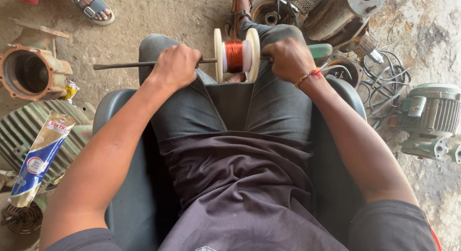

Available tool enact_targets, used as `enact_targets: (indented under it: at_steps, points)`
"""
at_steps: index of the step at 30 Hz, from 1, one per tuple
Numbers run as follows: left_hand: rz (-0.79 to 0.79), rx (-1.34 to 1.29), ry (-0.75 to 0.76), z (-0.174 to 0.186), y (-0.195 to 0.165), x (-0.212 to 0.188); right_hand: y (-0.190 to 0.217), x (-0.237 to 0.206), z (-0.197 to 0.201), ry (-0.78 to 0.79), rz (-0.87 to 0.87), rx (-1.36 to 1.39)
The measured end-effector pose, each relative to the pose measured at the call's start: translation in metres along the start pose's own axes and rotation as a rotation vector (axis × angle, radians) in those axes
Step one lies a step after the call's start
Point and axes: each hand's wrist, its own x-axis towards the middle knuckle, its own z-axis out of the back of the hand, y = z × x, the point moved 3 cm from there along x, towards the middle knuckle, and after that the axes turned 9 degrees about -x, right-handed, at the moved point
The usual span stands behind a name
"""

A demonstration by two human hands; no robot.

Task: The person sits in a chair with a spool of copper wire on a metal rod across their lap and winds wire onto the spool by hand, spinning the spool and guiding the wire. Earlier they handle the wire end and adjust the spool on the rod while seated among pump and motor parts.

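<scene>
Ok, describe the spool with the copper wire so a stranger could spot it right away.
Start at the seated person's knees. A dark metal rod runs between the left hand and right hand; the spool sits on it. Its white flanges around shiny orange-copper wire stand out from the grey motor housings nearby.

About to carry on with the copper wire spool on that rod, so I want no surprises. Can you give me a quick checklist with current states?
1. Left hand closed around the metal rod: ok.
2. Right hand closed on the green handle: ok.
3. Spool sits on the rod between both hands: ok.
4. Copper wire lies evenly between the white flanges: ok.
5. Loose wire end located: cannot tell.
6. Spool clears the knees: cannot tell.
</scene>
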Motion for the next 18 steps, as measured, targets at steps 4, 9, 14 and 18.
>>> enact_targets:
  at_steps: [4,9,14,18]
  points:
    - [-0.019,0.027,-0.059,0.005,-0.004,-0.003,-0.004,-0.001,0.002,-0.103,-0.047,0.016]
    - [-0.013,-0.069,-0.005,0.009,-0.004,-0.002,-0.003,-0.003,0.000,-0.090,0.121,0.005]
    - [0.067,-0.020,0.055,0.008,-0.002,-0.001,-0.007,0.001,-0.005,-0.093,-0.032,-0.047]
    - [0.013,-0.078,0.086,0.011,-0.005,-0.005,-0.004,-0.001,-0.005,-0.133,0.108,-0.075]
